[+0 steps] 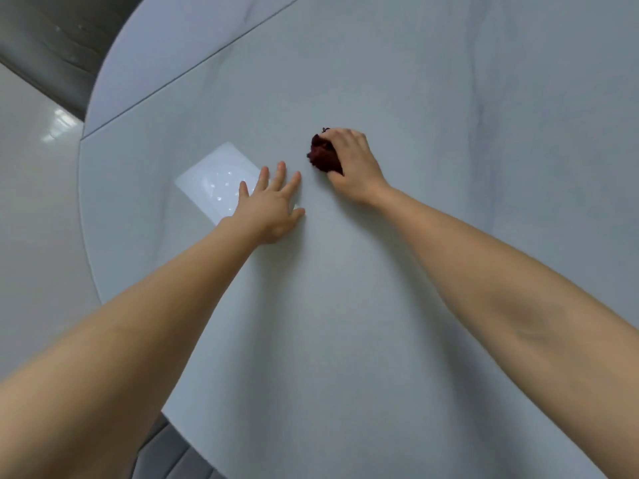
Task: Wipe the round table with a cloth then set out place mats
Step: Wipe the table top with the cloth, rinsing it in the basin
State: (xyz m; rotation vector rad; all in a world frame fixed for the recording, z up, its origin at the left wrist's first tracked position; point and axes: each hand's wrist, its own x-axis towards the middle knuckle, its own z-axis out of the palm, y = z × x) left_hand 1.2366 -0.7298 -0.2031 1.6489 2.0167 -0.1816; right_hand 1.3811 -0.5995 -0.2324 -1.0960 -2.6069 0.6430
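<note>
Dark red cloth (323, 154) bunched on pale round table (345, 305).

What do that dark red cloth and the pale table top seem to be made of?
Cloth: looks like soft, fuzzy woven or knitted fabric, bunched up with a loose thread. Table: likely polished stone or a stone-look slab, smooth and glossy, with faint grey veins and a bright light reflection.

The right hand (351, 164) has a bunched-up dark red cloth (323, 155) pressed on the pale round table (345, 305), fingers curled over it. The left hand (271, 202) lies flat nearby, fingers spread, beside a bright reflection (214, 181).
</note>
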